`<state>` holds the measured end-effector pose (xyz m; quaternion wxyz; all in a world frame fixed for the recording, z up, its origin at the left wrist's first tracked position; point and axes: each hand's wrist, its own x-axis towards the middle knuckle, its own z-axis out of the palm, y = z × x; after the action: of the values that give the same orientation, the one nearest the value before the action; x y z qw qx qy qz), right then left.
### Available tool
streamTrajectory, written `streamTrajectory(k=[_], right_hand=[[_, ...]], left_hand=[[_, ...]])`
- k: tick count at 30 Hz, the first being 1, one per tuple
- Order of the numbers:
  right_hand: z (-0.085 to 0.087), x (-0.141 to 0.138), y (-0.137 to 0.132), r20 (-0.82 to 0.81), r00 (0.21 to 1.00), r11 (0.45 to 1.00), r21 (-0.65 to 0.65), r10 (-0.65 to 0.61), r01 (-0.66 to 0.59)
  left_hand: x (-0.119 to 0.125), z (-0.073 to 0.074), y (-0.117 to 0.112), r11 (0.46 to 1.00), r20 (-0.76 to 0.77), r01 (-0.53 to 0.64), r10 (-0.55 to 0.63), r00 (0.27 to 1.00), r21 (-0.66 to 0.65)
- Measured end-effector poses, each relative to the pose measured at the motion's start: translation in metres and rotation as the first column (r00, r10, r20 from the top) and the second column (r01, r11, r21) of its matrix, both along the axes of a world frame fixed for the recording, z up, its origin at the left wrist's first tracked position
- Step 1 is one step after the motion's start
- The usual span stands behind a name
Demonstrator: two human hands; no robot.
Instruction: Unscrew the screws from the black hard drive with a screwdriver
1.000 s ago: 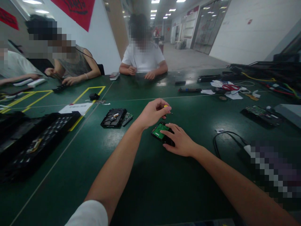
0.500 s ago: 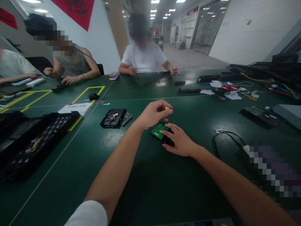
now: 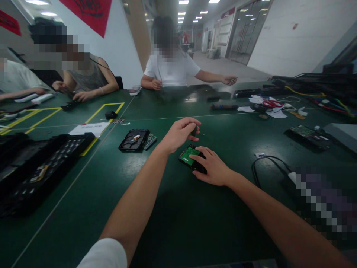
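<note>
My right hand lies over a hard drive, its spread fingers resting on the green circuit board and black casing. The drive sits flat on the table, its right part hidden under the fingers. Just above and beyond the drive, my left hand is closed, thumb and fingers curled round a small dark thing that is mostly hidden. A few tiny bits, too small to name, lie on the table right of that hand.
Another hard drive with a loose circuit board lies to the left. A black tray stands at far left. On the right are a drive, a cable and paper scraps. A person in white sits opposite.
In my left hand a yellow end showed earlier; now a dark part shows there and tiny bits are visible beside it. The person opposite has stretched an arm to my right.
</note>
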<state>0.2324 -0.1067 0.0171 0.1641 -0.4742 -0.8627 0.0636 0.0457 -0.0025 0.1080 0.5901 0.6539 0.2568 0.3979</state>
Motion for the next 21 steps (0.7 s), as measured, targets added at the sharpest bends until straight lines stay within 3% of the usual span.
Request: streamTrajectory(k=[7, 17, 21], right_hand=[[0.0008, 0.0007, -0.0003, 0.000, 1.000, 1.000, -0.006, -0.004, 0.004], [-0.0016, 0.0010, 0.0006, 0.004, 1.000, 1.000, -0.004, 0.000, 0.000], [0.0005, 0.0008, 0.0004, 0.007, 1.000, 1.000, -0.011, -0.004, 0.004]], left_hand=[[0.0013, -0.0052, 0.0013, 0.991, -0.028, -0.108, 0.111, 0.993, 0.072], [0.0015, -0.0035, 0.0037, 0.999, -0.008, -0.017, 0.017, 1.000, 0.041], [0.0008, -0.0028, 0.0023, 0.997, -0.020, -0.051, 0.052, 0.998, 0.058]])
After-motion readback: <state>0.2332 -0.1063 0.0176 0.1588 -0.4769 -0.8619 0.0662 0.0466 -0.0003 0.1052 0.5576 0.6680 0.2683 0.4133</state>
